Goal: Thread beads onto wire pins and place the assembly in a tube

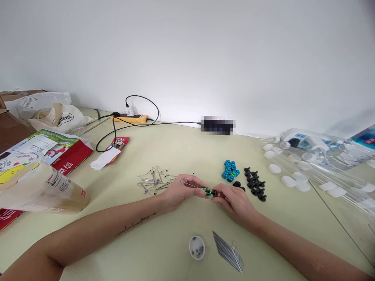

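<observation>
Near the middle of the table, my left hand (183, 189) pinches a small green part (207, 191) between thumb and fingers. A thin wire-like pin (185, 180) sticks out over that hand's fingers. My right hand (234, 199) has its fingers closed on a black knob (215, 193), held against the green part's right end. Whether the two are joined I cannot tell. Just beyond my right hand lie a cluster of blue parts (228, 171) with a green one among them, and several black knobs (254, 183). Left of my left hand, thin metal pins with coloured ends (155, 180) lie scattered.
Closest to me stand a small white cup (197, 248) of tiny metal pieces and a row of L-shaped metal keys (227, 251). White round caps (288, 181) and clear plastic sit right. A drink cup (63, 187), bags and an orange power strip (137, 118) are left.
</observation>
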Motion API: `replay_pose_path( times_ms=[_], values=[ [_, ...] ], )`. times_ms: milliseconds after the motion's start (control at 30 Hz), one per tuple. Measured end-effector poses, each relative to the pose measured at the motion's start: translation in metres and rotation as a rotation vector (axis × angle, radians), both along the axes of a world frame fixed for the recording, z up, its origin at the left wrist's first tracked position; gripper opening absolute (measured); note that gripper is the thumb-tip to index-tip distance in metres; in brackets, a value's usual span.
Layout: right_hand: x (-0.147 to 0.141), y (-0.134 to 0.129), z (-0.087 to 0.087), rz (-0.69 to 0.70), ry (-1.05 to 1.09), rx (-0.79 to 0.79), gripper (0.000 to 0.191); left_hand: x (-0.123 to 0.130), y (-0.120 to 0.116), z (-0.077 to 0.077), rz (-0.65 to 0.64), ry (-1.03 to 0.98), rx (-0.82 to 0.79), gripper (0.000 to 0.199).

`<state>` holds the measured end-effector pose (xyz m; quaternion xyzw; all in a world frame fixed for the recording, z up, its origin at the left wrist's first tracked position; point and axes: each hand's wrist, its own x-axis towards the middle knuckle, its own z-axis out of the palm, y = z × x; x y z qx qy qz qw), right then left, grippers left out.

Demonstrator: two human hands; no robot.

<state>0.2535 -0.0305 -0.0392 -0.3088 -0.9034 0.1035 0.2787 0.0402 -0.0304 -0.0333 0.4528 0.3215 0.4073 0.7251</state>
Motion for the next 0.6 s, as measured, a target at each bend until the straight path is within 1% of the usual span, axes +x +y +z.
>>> replay_pose_path(
  times_ms=[67, 167, 300, 367, 500, 600],
  values=[
    [-0.0006, 0.0005, -0.0012, 0.001, 0.034, -0.004, 0.013, 0.0000, 0.0001, -0.0001, 0.006, -0.008, -0.001, 0.020],
    [-0.0010, 0.0016, -0.0019, -0.002, 0.038, -0.004, 0.011, -0.0002, 0.0000, 0.0006, 0.003, -0.011, 0.003, 0.020],
    [-0.0002, 0.0019, -0.0004, 0.004, -0.012, 0.013, 0.029, -0.0002, -0.0004, 0.0014, -0.015, -0.008, 0.002, 0.021],
    [0.0002, 0.0013, 0.0000, 0.013, -0.017, 0.014, 0.031, -0.0002, -0.0004, 0.0011, -0.021, -0.003, 0.004, 0.021],
    [0.0000, 0.0004, -0.0007, -0.007, 0.012, 0.003, 0.016, -0.0001, -0.0002, 0.0001, -0.006, 0.000, 0.009, 0.020],
    [-0.0002, 0.0004, -0.0007, -0.006, 0.017, 0.003, 0.016, -0.0002, -0.0005, 0.0001, -0.008, -0.003, 0.005, 0.020]
  ],
)
